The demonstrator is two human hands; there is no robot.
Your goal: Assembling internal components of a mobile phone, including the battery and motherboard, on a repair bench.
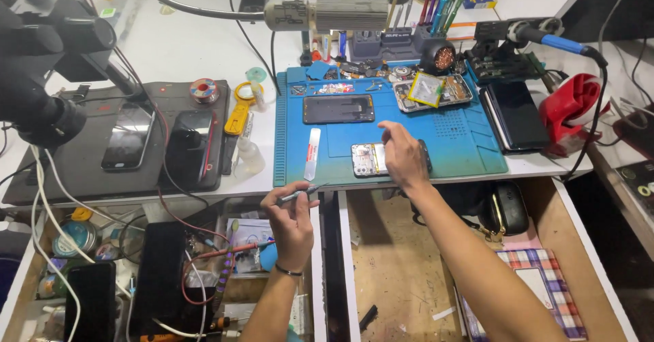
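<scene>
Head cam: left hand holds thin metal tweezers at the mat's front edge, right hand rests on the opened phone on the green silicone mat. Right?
Not quite: the silicone work mat is blue, not green. The rest holds in the head view: the left hand holds thin metal tweezers at the mat's front edge, and the right hand rests on the opened phone with exposed internals.

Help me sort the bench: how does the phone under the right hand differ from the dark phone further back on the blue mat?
The opened phone shows its insides, circuitry and metal parts; the dark phone shows only a plain black face. The right hand rests on the opened phone; the dark phone lies untouched. The opened phone sits near the mat's front edge, the dark phone toward the back. Both lie flat, lengthwise.
</scene>
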